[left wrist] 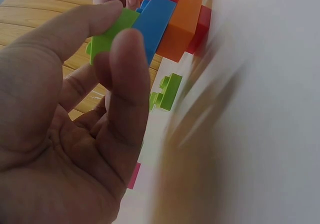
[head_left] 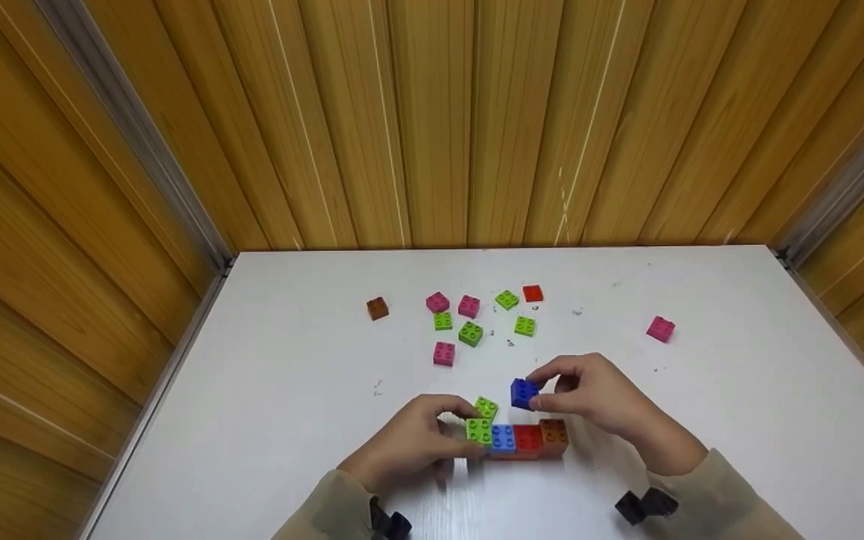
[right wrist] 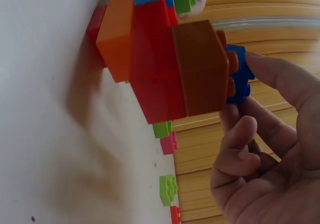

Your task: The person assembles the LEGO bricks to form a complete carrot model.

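Observation:
My left hand (head_left: pixel 426 436) pinches the green brick (head_left: pixel 478 431) at the left end of a block structure between thumb and fingers. Along its top run a light blue brick (head_left: pixel 503 438), a red brick (head_left: pixel 528 436) and a brown brick (head_left: pixel 553 432). An orange brick (left wrist: pixel 180 26) sits lower down, with a red one (left wrist: pixel 201 29) beneath it. Just behind the structure's right half, my right hand (head_left: pixel 593 394) holds a dark blue brick (head_left: pixel 523 393) between thumb and fingertips, apart from the structure in the head view. A loose green brick (head_left: pixel 486 407) lies behind the structure's left end.
Several loose bricks lie farther back on the white table (head_left: pixel 289 375), among them a pink brick (head_left: pixel 444 353), a green brick (head_left: pixel 470 334) and a brown brick (head_left: pixel 377 307). Another pink brick (head_left: pixel 660 328) sits off to the right. A wood-patterned wall (head_left: pixel 432 135) borders the back edge.

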`<state>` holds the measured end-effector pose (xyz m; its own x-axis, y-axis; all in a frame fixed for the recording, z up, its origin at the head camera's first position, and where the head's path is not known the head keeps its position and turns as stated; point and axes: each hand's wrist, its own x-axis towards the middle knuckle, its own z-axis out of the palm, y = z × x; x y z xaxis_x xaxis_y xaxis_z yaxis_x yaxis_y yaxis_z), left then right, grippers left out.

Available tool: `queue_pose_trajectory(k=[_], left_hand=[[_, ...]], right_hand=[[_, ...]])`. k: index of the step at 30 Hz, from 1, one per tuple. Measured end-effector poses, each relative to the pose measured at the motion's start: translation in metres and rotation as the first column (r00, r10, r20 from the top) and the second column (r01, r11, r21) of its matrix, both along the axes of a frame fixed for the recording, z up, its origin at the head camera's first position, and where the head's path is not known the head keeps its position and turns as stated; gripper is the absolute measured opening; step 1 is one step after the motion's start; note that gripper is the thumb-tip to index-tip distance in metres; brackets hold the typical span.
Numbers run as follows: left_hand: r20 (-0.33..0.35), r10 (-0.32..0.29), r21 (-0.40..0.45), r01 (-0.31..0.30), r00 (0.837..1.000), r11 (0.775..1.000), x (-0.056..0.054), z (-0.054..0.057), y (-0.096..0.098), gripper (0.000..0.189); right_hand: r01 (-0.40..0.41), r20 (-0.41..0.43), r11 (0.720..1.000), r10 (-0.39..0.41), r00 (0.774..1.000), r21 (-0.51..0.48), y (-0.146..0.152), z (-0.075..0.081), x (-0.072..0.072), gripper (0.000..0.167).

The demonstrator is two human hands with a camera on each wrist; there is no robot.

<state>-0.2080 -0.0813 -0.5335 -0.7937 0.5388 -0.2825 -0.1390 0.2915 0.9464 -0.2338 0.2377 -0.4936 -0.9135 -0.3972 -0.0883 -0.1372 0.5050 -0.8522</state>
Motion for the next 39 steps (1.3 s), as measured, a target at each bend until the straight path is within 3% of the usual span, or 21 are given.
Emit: queue_pose_trajectory(k=[13, 26, 33, 39], left_hand=[[0.025, 0.025, -0.003, -0.025, 0.999, 1.0, 0.001, -0.001, 0.002, 0.032], [-0.021, 0.012, -0.017, -0.013, 1.0, 1.0, 0.0, -0.002, 0.001, 0.033], [-0.033, 0.007, -0.017, -0.008, 0.999, 1.0, 0.0, -0.002, 0.001, 0.033], [-0.036, 0.004, -0.029, -0.005, 0.999, 1.0, -0.001, -0.001, 0.0, 0.033]], right_hand=[[-0.05, -0.103, 0.998, 0.053, 0.993, 0.039, -0.005, 0.007, 0.022, 0.028], [-0.095, -0.108, 0.991, 0.105, 0.989, 0.095, 0.001, -0.002, 0.028, 0.022], [-0.107, -0.048, 0.986, 0.114, 0.992, 0.126, -0.001, -0.005, 0.027, 0.022], [-0.125, -0.032, 0.988, 0.129, 0.991, 0.091, -0.001, -0.008, 0.026, 0.023]])
